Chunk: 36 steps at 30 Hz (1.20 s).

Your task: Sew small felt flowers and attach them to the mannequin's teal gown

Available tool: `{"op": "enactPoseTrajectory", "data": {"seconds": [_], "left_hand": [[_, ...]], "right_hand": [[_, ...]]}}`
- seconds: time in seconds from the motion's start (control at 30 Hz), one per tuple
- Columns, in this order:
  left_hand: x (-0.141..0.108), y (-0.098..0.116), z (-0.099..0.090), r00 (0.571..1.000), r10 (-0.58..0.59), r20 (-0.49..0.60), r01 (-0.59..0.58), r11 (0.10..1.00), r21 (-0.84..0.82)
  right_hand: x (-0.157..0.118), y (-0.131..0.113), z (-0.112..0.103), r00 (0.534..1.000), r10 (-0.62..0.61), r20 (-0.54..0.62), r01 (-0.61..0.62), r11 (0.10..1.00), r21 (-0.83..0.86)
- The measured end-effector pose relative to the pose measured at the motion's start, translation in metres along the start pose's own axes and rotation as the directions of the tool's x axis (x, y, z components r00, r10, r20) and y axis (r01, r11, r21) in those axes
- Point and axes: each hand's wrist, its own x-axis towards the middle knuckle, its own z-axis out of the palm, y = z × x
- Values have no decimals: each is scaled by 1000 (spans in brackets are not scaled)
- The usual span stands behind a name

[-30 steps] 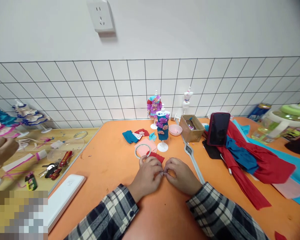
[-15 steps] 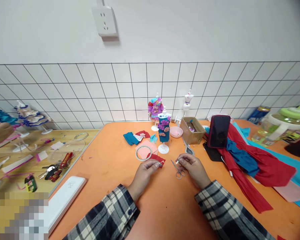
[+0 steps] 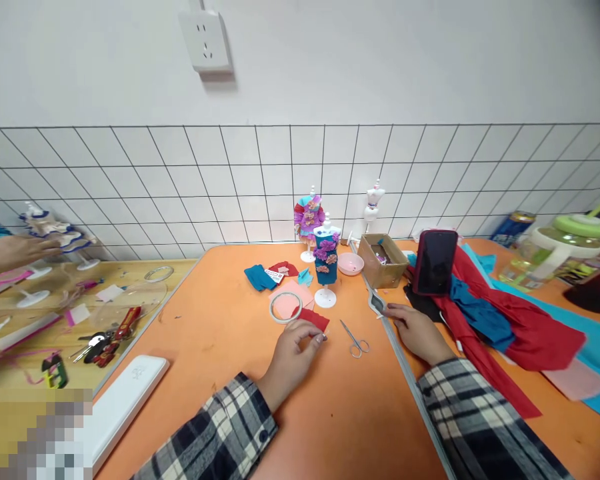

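My left hand [image 3: 297, 350] is closed in a pinch around a tiny pale thing, too small to name. Just behind its fingers lies a red fabric scrap [image 3: 314, 319]. My right hand [image 3: 416, 330] lies low over the orange table with fingers stretched out, fingertips at a dark oval piece with a grey rim [image 3: 377, 304]; whether they touch it I cannot tell. Small scissors [image 3: 356, 343] lie between my hands. Behind them stands a mini dress form in blue fabric with purple and pink flowers [image 3: 326, 257]. A pale ring [image 3: 271, 313] rests on pink fabric [image 3: 286, 298].
At the back are a pink bowl [image 3: 350, 265], a cardboard box [image 3: 381, 270] and a bare dress form [image 3: 373, 203]. A phone [image 3: 435, 263] and red fabric [image 3: 543, 333] occupy the right. A white power bank-like slab [image 3: 133, 403] and another person's hand [image 3: 17, 253] are on the left.
My right hand has left the spot by the scissors and moved right, its pinch loosened into stretched fingers. My left hand keeps its pinch. The other person's hand has shifted right.
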Motion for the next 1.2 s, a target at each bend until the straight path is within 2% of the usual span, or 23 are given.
{"op": "enactPoseTrajectory", "data": {"seconds": [0.07,0.13,0.2,0.27,0.33,0.5,0.6,0.67,0.73,0.8,0.87,0.9,0.97,1.0,1.13,1.2], "left_hand": [[-1,2,0,999,27,19,-28,998,56],[-3,5,1,997,61,41,-65,992,107],[-4,9,1,992,107,73,-117,982,148],[-6,13,0,982,155,106,-172,968,180],[-7,16,0,974,188,126,-212,955,209],[-8,19,2,963,203,180,-249,924,291],[-3,14,2,966,163,199,-227,904,361],[4,6,0,985,100,144,-151,902,404],[10,-3,-4,997,46,69,-70,914,399],[12,-10,-7,998,62,33,-70,940,333],[12,-13,-7,996,80,29,-85,964,251],[10,-13,-6,996,88,32,-93,973,211],[7,-10,-1,994,107,38,-111,983,144],[5,-9,1,992,117,38,-121,986,118],[-2,0,9,990,136,35,-138,989,49],[-5,2,11,987,157,39,-158,987,25]], "right_hand": [[-3,-21,3,993,-49,-112,43,998,-50],[-9,-55,8,979,-137,-149,143,989,30],[-17,-88,15,968,-245,-50,250,950,187],[-24,-113,24,948,-317,30,294,908,298],[-28,-124,32,937,-346,50,311,890,333],[-30,-125,36,947,-312,74,273,907,320],[-36,-136,30,904,-413,113,355,871,340],[-40,-144,27,874,-471,119,380,815,437],[-40,-143,26,906,-406,122,262,761,594],[-36,-132,26,966,-200,165,7,658,753],[-29,-116,25,962,1,275,-246,447,860],[-26,-109,24,943,41,329,-323,333,886],[-22,-101,22,910,48,412,-414,168,895],[-21,-101,22,904,28,426,-427,121,896],[-27,-120,26,915,-55,399,-397,45,917],[-31,-128,30,878,-113,466,-469,-4,883]]}}
